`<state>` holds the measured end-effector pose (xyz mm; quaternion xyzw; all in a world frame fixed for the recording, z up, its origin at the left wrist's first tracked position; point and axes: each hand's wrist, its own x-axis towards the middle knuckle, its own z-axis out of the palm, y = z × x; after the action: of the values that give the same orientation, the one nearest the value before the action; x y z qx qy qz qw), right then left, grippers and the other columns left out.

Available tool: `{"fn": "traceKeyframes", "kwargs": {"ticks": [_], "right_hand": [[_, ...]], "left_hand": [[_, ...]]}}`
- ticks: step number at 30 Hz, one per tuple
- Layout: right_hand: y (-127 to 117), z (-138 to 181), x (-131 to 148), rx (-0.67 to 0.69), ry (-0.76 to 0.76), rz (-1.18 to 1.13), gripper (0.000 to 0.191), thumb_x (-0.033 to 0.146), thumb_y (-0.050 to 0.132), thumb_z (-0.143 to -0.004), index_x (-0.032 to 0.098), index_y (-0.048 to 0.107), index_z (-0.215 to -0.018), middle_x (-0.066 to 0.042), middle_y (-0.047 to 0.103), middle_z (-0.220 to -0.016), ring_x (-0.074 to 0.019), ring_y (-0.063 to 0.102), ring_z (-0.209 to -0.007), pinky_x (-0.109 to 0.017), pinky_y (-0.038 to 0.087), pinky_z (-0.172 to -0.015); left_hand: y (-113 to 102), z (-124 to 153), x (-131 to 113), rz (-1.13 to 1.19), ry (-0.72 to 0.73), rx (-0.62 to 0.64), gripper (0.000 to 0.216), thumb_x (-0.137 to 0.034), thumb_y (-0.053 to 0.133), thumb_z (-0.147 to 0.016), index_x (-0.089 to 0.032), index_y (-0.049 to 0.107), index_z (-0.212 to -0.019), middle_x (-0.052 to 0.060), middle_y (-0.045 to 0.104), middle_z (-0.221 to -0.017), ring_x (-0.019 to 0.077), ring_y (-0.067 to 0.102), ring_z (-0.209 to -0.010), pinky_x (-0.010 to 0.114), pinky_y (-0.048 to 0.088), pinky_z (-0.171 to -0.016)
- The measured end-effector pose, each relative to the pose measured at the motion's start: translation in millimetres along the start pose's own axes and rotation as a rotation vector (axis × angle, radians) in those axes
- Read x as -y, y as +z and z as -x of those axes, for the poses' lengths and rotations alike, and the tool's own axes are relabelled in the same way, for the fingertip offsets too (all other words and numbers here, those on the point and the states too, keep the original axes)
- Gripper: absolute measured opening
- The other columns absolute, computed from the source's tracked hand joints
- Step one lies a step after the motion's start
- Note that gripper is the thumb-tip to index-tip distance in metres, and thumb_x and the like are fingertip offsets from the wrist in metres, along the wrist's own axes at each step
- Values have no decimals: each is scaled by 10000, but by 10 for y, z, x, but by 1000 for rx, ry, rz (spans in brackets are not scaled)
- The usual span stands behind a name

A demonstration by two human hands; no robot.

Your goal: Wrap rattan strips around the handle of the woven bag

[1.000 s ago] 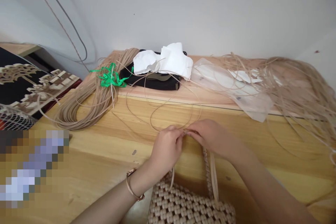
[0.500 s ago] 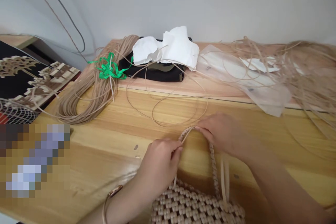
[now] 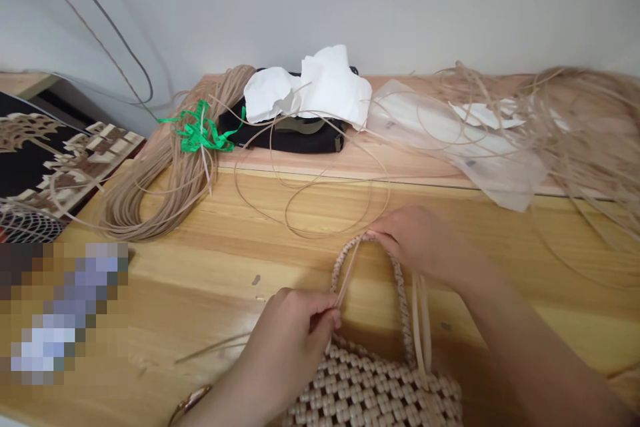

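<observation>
A beige woven bag (image 3: 375, 387) stands at the bottom of the view, its braided handle (image 3: 401, 297) arching upward. At the top of that arch, my right hand (image 3: 415, 240) pinches the handle between thumb and fingers. Lower and to the left, my left hand (image 3: 295, 333) is closed on a thin cane strand (image 3: 349, 270), which runs taut up to the pinched spot. Two loose strand ends (image 3: 421, 320) rise from the bag's right side. My left palm side and part of the bag's left edge are hidden.
A coil of beige strands (image 3: 145, 207) tied with green ribbon (image 3: 203, 133) lies at the left. Behind are a black pouch (image 3: 300, 140) with white paper (image 3: 335, 83) on it and a translucent plastic sheet (image 3: 495, 173). Tangled strands (image 3: 600, 127) spread at the right.
My left hand has moved down and left, away from the handle, drawing out the strand. My right hand stays at the top of the handle. The camera has shifted slightly.
</observation>
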<state>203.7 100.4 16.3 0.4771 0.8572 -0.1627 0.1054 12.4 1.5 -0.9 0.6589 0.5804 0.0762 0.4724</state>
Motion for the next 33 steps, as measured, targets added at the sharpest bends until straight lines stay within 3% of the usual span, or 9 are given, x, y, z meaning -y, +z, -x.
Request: {"fn": "traceKeyframes", "kwargs": {"ticks": [6, 15, 20, 25, 33], "right_hand": [[80, -73, -63, -32, -84, -48, 308, 195, 412, -913, 165, 675, -757, -66, 694, -866, -208, 602, -813, -288, 377, -691], [125, -93, -91, -63, -125, -118, 288, 203, 433, -911, 157, 663, -744, -53, 689, -851, -179, 577, -770, -269, 350, -675], [170, -123, -181, -71, -214, -267, 348, 216, 439, -903, 145, 569, -588, -7, 587, -613, -111, 468, -574, -234, 290, -579], [166, -212, -241, 1, -276, -367, 348, 214, 435, -870, 144, 476, -532, 27, 458, -509, -90, 395, -514, -226, 260, -546], [143, -308, -250, 98, -269, -425, 309, 241, 450, -847, 133, 559, -579, 7, 522, -554, -102, 442, -549, -220, 299, -560]], "left_hand": [[-13, 58, -88, -156, -27, -22, 244, -189, 388, -836, -209, 575, -680, -13, 613, -609, 142, 542, -561, 221, 334, -525], [37, 85, -63, -149, -46, -44, 240, -200, 378, -858, -232, 582, -735, -33, 661, -637, 143, 605, -577, 214, 354, -536], [53, 88, -40, -89, -37, -60, 237, -186, 391, -861, -223, 572, -712, -52, 649, -618, 119, 592, -562, 200, 347, -535], [83, 79, -24, -78, -29, -67, 250, -186, 388, -865, -207, 563, -687, -39, 641, -616, 118, 584, -562, 198, 353, -541], [136, 108, 38, -92, 21, -87, 242, -193, 378, -877, -208, 584, -752, -26, 651, -649, 126, 593, -590, 210, 369, -565]]}}
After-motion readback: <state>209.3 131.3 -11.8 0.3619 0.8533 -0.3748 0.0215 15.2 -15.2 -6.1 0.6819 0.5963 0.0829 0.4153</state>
